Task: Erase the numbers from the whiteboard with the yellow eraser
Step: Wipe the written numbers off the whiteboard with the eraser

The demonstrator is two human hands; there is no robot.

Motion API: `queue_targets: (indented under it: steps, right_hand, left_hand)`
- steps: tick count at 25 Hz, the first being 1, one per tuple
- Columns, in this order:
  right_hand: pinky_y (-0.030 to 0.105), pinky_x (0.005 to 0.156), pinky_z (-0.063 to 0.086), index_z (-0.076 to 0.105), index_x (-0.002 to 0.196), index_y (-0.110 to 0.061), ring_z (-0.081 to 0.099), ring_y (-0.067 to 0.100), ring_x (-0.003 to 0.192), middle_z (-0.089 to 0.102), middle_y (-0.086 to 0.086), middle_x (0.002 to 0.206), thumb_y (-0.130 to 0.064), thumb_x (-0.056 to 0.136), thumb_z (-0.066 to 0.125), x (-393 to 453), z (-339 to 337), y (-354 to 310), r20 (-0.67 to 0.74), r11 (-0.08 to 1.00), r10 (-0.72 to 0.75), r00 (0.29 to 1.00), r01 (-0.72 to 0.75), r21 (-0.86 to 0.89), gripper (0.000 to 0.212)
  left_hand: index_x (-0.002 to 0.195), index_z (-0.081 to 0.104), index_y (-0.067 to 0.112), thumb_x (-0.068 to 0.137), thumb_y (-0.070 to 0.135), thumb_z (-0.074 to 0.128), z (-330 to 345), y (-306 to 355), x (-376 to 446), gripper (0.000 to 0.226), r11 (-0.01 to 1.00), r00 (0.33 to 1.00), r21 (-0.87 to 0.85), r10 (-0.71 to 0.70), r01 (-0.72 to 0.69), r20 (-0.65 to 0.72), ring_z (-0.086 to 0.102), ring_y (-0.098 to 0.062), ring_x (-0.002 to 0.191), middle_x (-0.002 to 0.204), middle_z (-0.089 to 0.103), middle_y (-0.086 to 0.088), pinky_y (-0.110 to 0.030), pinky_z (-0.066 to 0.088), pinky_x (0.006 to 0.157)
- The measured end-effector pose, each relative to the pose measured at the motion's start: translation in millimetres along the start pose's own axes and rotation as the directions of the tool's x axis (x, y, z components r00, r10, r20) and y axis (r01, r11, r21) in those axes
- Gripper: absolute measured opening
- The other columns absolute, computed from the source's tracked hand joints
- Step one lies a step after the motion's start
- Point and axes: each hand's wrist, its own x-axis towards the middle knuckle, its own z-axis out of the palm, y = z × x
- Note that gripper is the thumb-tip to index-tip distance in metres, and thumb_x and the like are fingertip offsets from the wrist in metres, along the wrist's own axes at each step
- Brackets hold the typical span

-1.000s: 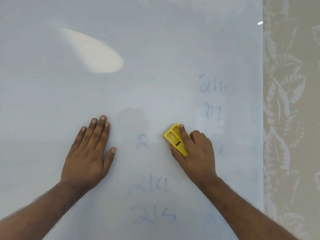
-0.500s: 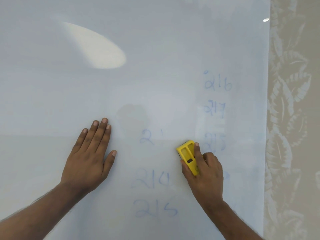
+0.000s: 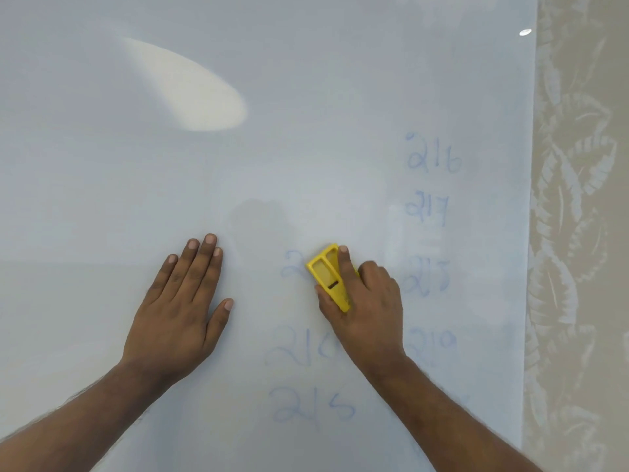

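A whiteboard (image 3: 170,185) fills most of the head view. Faint blue numbers stand on it: "216" (image 3: 434,158), "217" (image 3: 427,209) and a smeared one (image 3: 429,275) in a right column, a lone "2" (image 3: 292,267), a half-hidden number (image 3: 299,349) and "215" (image 3: 311,407) in a middle column. My right hand (image 3: 367,308) grips the yellow eraser (image 3: 328,274) and presses it flat to the board just right of the lone "2". My left hand (image 3: 180,311) lies flat on the board, fingers spread, holding nothing.
The board's right edge (image 3: 531,233) meets a beige wall with a pale leaf pattern (image 3: 575,199). A bright oval light reflection (image 3: 194,93) sits on the board's upper left.
My right hand has slid the eraser up and to the left, from beside the smeared right-column number back toward the lone "2". My left hand has stayed in place.
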Motion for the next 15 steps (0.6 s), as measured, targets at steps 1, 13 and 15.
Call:
queue_targets:
  steps: [1, 13, 15]
  right_hand:
    - [0.035, 0.061, 0.037, 0.057, 0.133, -0.007, 0.045, 0.025, 0.070, 0.047, 0.007, 0.080, -0.045, 0.092, 0.054, -16, -1, 2, 0.012, 1.000, -0.021, 1.000, 0.021, -0.007, 0.056]
    - [0.033, 0.063, 0.033, 0.060, 0.130, -0.008, 0.045, 0.024, 0.074, 0.050, 0.007, 0.083, -0.043, 0.089, 0.056, 26, 5, -20, -0.016, 0.998, -0.052, 0.998, 0.052, -0.032, 0.055]
    - [0.034, 0.064, 0.036, 0.058, 0.131, -0.007, 0.046, 0.024, 0.074, 0.050, 0.007, 0.085, -0.043, 0.088, 0.058, 37, 10, -30, -0.017, 0.999, -0.036, 0.999, 0.036, -0.007, 0.056]
  left_hand:
    - [0.160, 0.021, 0.004, 0.103, 0.042, 0.030, 0, -2, -3, 0.069, 1.000, 1.000, 0.006, 0.011, -0.011, 0.006, 0.013, -0.025, 0.158, 0.171, 0.015, -0.010, -0.043, 0.012, 0.129]
    - [0.159, 0.024, 0.002, 0.103, 0.040, 0.031, 2, 0, -9, 0.067, 1.000, 1.000, 0.019, 0.008, -0.007, -0.022, 0.016, -0.025, 0.158, 0.169, 0.019, -0.012, -0.046, 0.017, 0.127]
    - [0.159, 0.024, 0.002, 0.104, 0.040, 0.032, 2, 0, -10, 0.067, 1.000, 1.000, 0.015, 0.008, -0.007, -0.027, 0.016, -0.025, 0.158, 0.169, 0.020, -0.012, -0.046, 0.017, 0.127]
